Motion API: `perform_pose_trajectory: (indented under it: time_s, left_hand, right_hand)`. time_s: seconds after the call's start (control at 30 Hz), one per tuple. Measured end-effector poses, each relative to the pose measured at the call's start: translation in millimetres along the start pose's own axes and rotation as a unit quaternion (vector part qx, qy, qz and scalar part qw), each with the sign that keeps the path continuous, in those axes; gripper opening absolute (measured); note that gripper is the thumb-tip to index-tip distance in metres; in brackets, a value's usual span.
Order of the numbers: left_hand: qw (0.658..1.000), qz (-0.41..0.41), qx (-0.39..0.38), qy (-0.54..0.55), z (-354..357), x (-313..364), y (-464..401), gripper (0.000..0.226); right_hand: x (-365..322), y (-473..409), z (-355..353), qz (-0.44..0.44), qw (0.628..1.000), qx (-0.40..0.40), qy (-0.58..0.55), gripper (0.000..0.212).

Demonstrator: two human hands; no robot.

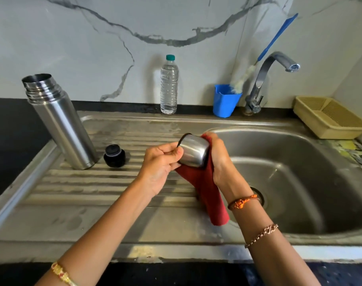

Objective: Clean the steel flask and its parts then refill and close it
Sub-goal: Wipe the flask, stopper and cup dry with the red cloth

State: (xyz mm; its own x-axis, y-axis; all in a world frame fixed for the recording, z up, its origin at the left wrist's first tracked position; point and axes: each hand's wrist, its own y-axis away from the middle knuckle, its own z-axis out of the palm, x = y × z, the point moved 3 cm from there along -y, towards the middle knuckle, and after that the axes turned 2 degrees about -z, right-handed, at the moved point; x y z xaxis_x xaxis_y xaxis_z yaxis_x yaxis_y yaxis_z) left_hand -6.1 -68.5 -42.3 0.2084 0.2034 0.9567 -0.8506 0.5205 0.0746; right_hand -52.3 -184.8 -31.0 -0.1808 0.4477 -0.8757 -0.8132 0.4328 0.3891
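Hands [159, 162] hold shiny steel cup [193, 151]

No text, label or number can be read anywhere

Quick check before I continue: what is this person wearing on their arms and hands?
Both forearms are bare, no sleeves or gloves. The left hand side has a gold-and-red bangle near the frame bottom. The right hand side has an orange thread band at the wrist and a copper-coloured chain bracelet further up.
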Motion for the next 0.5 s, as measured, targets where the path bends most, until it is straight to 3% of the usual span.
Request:
perform_pose_trajectory:
  time_s: [0.07, 0.13, 0.23, 0.3, 0.37, 0.43, 0.5]
  left_hand:
    - [0.993, -0.040, 0.021, 0.106, 3.1, -7.3, -3.3, 0.042]
    - [0.979, -0.050, 0.058, 0.190, 5.2, -10.3, -4.2, 0.031]
    - [0.970, -0.017, 0.112, 0.215, 3.2, -15.4, -5.1, 0.019]
    - [0.975, 0.037, 0.152, 0.156, -4.9, -17.0, -5.3, 0.016]
    - [0.971, 0.133, 0.200, -0.017, -22.4, -12.1, -7.1, 0.020]
    - [0.955, 0.163, 0.171, -0.181, -36.7, -10.6, -12.4, 0.024]
    - [0.946, 0.134, 0.129, -0.265, -53.5, -17.9, -15.2, 0.016]
  right_hand:
    - [5.3, -2.9, 1.8, -0.032, 0.999, 0.034, 0.017, 0.040]
    - [9.8, -8.6, 1.4, -0.072, 0.992, 0.056, 0.082, 0.042]
    - [14.3, -16.3, -1.2, -0.088, 0.980, 0.068, 0.167, 0.038]
    - [18.5, -19.2, 2.1, -0.057, 0.983, 0.038, 0.169, 0.048]
    - [21.0, -12.5, 9.9, -0.009, 0.987, -0.010, 0.159, 0.051]
    - [17.9, 1.3, 17.5, 0.033, 0.989, -0.071, 0.127, 0.050]
    - [11.5, 3.4, 15.8, 0.045, 0.990, -0.114, 0.067, 0.058]
